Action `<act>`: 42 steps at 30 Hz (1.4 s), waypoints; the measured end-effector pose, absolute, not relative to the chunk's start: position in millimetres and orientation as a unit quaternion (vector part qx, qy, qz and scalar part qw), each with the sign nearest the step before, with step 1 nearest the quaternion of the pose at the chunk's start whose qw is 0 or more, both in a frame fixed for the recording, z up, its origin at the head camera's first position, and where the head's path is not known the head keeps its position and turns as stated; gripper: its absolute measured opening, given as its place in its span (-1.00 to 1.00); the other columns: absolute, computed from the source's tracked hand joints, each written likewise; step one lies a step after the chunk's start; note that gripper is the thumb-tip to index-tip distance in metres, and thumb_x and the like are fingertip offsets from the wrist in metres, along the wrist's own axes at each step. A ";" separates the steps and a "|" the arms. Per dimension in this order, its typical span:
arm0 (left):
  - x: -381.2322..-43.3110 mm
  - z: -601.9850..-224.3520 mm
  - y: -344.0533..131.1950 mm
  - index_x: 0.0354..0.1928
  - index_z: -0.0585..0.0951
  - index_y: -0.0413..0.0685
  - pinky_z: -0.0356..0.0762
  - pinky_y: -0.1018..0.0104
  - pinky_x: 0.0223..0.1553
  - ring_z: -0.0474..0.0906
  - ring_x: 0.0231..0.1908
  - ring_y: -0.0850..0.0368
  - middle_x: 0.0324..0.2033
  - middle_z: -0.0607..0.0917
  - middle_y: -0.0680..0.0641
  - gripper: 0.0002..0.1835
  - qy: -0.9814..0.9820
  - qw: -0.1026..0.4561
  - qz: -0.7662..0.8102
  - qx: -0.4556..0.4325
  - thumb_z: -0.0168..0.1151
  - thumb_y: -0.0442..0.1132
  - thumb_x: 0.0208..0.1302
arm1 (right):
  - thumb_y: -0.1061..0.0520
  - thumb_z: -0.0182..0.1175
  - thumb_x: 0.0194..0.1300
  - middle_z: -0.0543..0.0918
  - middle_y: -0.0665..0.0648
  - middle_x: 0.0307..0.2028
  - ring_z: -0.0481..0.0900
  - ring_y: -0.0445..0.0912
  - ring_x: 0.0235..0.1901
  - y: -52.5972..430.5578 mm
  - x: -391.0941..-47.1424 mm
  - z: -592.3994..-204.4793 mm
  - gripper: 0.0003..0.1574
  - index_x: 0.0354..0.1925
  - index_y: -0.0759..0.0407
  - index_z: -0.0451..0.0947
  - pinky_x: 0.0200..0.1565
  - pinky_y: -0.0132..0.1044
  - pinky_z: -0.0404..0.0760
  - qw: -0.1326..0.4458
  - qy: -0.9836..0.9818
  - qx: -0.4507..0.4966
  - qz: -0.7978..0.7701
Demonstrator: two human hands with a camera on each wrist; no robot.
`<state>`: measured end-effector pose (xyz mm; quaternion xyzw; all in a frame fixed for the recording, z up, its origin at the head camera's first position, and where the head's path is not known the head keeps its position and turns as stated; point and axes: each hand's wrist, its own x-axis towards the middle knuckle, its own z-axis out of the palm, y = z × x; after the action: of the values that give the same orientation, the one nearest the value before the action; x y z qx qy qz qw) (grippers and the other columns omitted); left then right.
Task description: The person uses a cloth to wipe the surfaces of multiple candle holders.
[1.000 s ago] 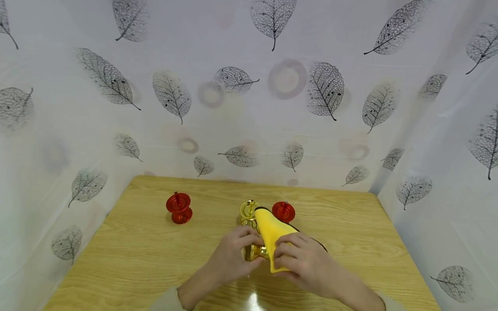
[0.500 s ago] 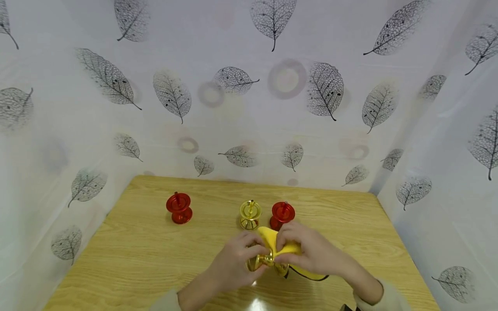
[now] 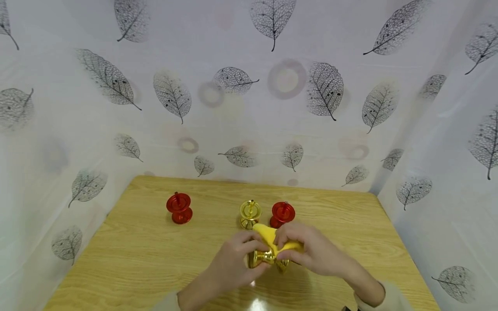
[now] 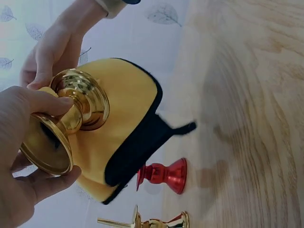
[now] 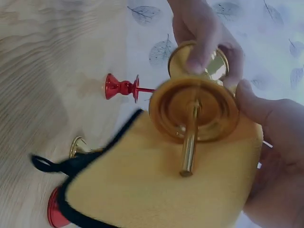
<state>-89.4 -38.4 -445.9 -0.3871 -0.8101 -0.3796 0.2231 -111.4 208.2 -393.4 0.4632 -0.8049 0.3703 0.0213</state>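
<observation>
My left hand point(image 3: 237, 259) grips a gold candle holder point(image 3: 266, 257) by its flared base, tipped on its side above the table. From the holder's shallow dish point(image 5: 164, 116) sticks a gold rod point(image 5: 189, 152), seen in the right wrist view. A yellow cloth point(image 4: 126, 85) with dark edging and a loop lies behind and against the dish. My right hand point(image 3: 313, 248) pinches this cloth at the dish's rim, thumb in front. In the left wrist view its fingers are partly hidden behind the holder.
Another gold candle holder point(image 3: 250, 211) stands upright just beyond my hands, with a red one point(image 3: 282, 212) to its right. A second red holder point(image 3: 179, 207) is farther left on the wooden table point(image 3: 148, 259). Leaf-patterned curtains point(image 3: 233, 121) enclose the table's back and sides.
The cloth, earlier spread over the holder's right part, is now bunched, baring the dish. My right hand has shifted up and turned around the rim. My left hand keeps its grip.
</observation>
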 end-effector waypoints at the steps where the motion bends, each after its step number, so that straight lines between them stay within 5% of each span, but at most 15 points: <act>1: -89.6 -445.6 -38.8 -0.21 0.78 0.02 0.66 0.49 -0.12 0.64 -0.17 0.24 -0.19 0.75 0.05 -0.68 -0.813 0.209 -0.395 -0.373 0.70 -0.25 -0.04 | 0.06 0.45 0.31 0.74 -0.15 -0.13 0.67 -0.20 -0.02 206.6 -108.9 -394.0 -0.84 -0.21 -0.10 0.64 0.10 -0.29 0.70 0.065 -0.807 0.477 0.342; 5: -89.8 -442.9 -39.9 -0.22 0.77 0.02 0.70 0.45 -0.26 0.60 -0.25 0.31 -0.22 0.76 0.05 -0.67 -0.809 0.149 -0.473 -0.314 0.69 -0.32 -0.06 | -0.12 0.35 0.41 0.76 -0.14 -0.16 0.70 -0.08 0.04 198.5 -100.7 -399.8 -0.80 -0.24 -0.06 0.68 0.14 -0.23 0.71 0.250 -0.786 0.525 0.210; 9: -89.6 -437.4 -40.7 -0.24 0.76 0.02 0.75 0.45 -0.27 0.64 -0.25 0.35 -0.22 0.79 0.03 -0.68 -0.791 0.063 -0.560 -0.238 0.68 -0.35 -0.04 | -0.10 0.15 0.59 0.80 -0.07 -0.16 0.75 0.01 0.03 194.2 -95.4 -408.3 -0.65 -0.30 -0.02 0.71 0.08 -0.12 0.75 0.361 -0.745 0.546 0.128; 15: -90.4 -429.7 -42.1 -0.23 0.76 -0.05 0.78 0.42 -0.22 0.69 -0.20 0.25 -0.18 0.80 -0.09 -0.70 -0.778 -0.022 -0.607 -0.160 0.68 -0.29 -0.02 | 0.07 0.02 0.67 0.83 -0.04 -0.18 0.80 0.02 -0.01 195.2 -92.3 -416.8 -0.53 -0.37 -0.04 0.74 0.01 -0.09 0.79 0.413 -0.705 0.574 0.044; 20: -89.4 -427.0 -42.5 -0.23 0.77 -0.04 0.77 0.43 -0.21 0.67 -0.18 0.26 -0.17 0.80 -0.08 -0.71 -0.782 -0.025 -0.603 -0.158 0.69 -0.29 -0.01 | -0.02 0.06 0.66 0.83 -0.05 -0.21 0.79 0.02 -0.03 191.6 -91.4 -416.1 -0.56 -0.37 -0.03 0.72 -0.01 -0.10 0.78 0.420 -0.711 0.560 0.066; 25: -87.5 -430.1 -41.2 -0.23 0.79 0.02 0.70 0.50 -0.31 0.60 -0.28 0.35 -0.21 0.81 0.01 -0.71 -0.796 0.059 -0.556 -0.231 0.67 -0.33 -0.03 | -0.15 0.21 0.55 0.79 -0.06 -0.21 0.75 0.00 -0.03 189.1 -94.1 -408.6 -0.64 -0.35 -0.03 0.68 0.02 -0.16 0.75 0.371 -0.754 0.519 0.161; 30: -84.1 -437.6 -38.5 -0.27 0.78 0.01 0.59 0.53 -0.26 0.57 -0.31 0.30 -0.25 0.79 0.04 -0.70 -0.806 0.190 -0.448 -0.336 0.69 -0.31 -0.08 | -0.05 0.46 0.31 0.74 -0.16 -0.17 0.68 -0.18 -0.02 194.8 -95.0 -397.1 -0.83 -0.27 -0.09 0.64 0.09 -0.37 0.69 0.194 -0.823 0.460 0.273; 36: -80.0 -439.6 -36.7 -0.27 0.78 -0.01 0.67 0.49 -0.04 0.66 -0.16 0.22 -0.21 0.75 0.04 -0.68 -0.800 0.243 -0.391 -0.385 0.72 -0.28 -0.11 | 0.10 0.45 0.32 0.73 -0.11 -0.19 0.57 -0.30 -0.18 201.9 -102.7 -391.5 -0.83 -0.21 -0.11 0.63 -0.12 -0.37 0.65 0.006 -0.827 0.383 0.411; 39: -79.5 -439.0 -36.4 -0.26 0.78 -0.02 0.67 0.50 -0.06 0.65 -0.17 0.23 -0.21 0.75 0.03 -0.67 -0.802 0.232 -0.401 -0.377 0.72 -0.28 -0.10 | 0.06 0.44 0.34 0.77 -0.09 -0.18 0.60 -0.27 -0.16 202.2 -104.4 -390.6 -0.88 -0.24 -0.13 0.65 -0.07 -0.35 0.66 -0.024 -0.825 0.356 0.438; 42: -80.4 -437.5 -36.7 -0.25 0.76 -0.01 0.68 0.49 -0.10 0.65 -0.17 0.26 -0.20 0.76 0.04 -0.68 -0.809 0.204 -0.427 -0.349 0.71 -0.27 -0.08 | 0.08 0.47 0.30 0.78 -0.09 -0.17 0.65 -0.21 -0.10 200.0 -102.4 -391.6 -0.86 -0.26 -0.12 0.66 0.02 -0.32 0.70 0.022 -0.821 0.379 0.427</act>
<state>-80.4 -36.7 -437.5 -0.3494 -0.8085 -0.4275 0.2035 -102.4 200.0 -391.6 0.3785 -0.8209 0.4271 0.0217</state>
